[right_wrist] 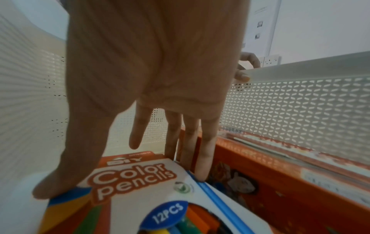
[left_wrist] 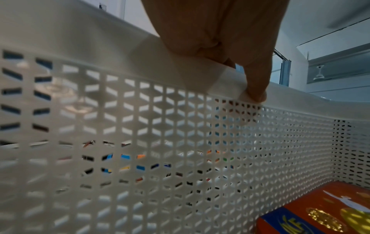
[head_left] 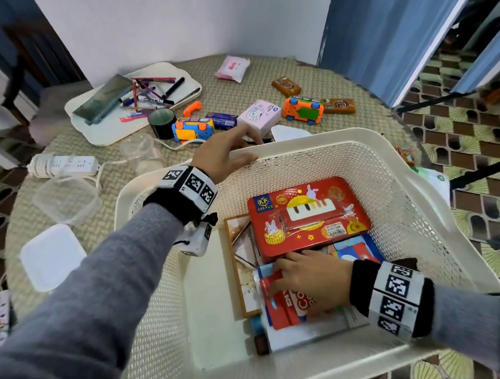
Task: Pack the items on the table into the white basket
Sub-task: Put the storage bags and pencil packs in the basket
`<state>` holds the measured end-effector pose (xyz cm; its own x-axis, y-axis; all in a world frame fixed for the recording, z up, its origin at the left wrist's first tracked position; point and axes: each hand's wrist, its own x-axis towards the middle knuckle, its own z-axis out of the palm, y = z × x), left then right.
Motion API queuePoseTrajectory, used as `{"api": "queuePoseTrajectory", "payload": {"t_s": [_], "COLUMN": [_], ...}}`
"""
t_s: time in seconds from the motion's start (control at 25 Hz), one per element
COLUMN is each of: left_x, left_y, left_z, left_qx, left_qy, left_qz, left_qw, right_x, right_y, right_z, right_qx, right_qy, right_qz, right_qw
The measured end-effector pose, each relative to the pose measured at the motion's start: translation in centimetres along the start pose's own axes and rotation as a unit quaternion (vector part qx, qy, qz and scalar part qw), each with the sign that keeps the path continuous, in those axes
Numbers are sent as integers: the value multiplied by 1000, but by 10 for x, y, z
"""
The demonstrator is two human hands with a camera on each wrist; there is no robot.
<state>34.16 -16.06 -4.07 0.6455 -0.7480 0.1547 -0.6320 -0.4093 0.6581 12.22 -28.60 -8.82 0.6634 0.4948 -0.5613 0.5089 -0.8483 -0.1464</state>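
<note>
The basket (head_left: 342,144), a cream-white tub with perforated walls, sits at the near edge of the table (head_left: 265,69) and is only partly filled: a red tin (head_left: 308,218) lies flat on its floor, with a pencil box (right_wrist: 140,186) labelled "Color pencils", a framed picture (head_left: 241,265) and some flat packets beside and under it. The right hand (head_left: 311,279) is down inside, fingers straight and spread, pressing on the pencil box next to the tin, seemingly settling it; it grips nothing. The left hand (head_left: 226,150) grips the far rim, thumb inside and fingers curled over the outside, steadying the basket. Much is left, I judge: two toy trucks (head_left: 304,109), a pink box (head_left: 258,116), two snack bars (head_left: 285,86), a pink packet (head_left: 232,68), a tape roll (head_left: 161,123), clear tubs (head_left: 67,200), a power strip (head_left: 65,164) and a tray (head_left: 101,130) of pens stand beyond it on the table
</note>
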Motion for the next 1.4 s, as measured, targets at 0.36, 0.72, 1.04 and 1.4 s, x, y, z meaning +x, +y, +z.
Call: {"api": "queuePoseTrajectory", "payload": {"t_s": [0.36, 0.72, 1.04, 1.4], "left_x": [-3, -7, -29, -113], "left_y": [6, 11, 31, 58], "left_z": [-1, 0, -12, -73], "left_qx": [6, 10, 78, 92], "left_qy": [3, 2, -45, 3], "left_qz": [-9, -17, -15, -76], "left_qw": [1000, 1000, 996, 993], "right_x": [-11, -7, -39, -35], "right_y": [3, 14, 30, 10], "right_z": [0, 0, -45, -118], "right_qx": [-40, -18, 120, 216], "right_qy": [-1, -25, 164, 335], "right_qz": [43, 56, 80, 81], "right_qw": [998, 998, 976, 913]}}
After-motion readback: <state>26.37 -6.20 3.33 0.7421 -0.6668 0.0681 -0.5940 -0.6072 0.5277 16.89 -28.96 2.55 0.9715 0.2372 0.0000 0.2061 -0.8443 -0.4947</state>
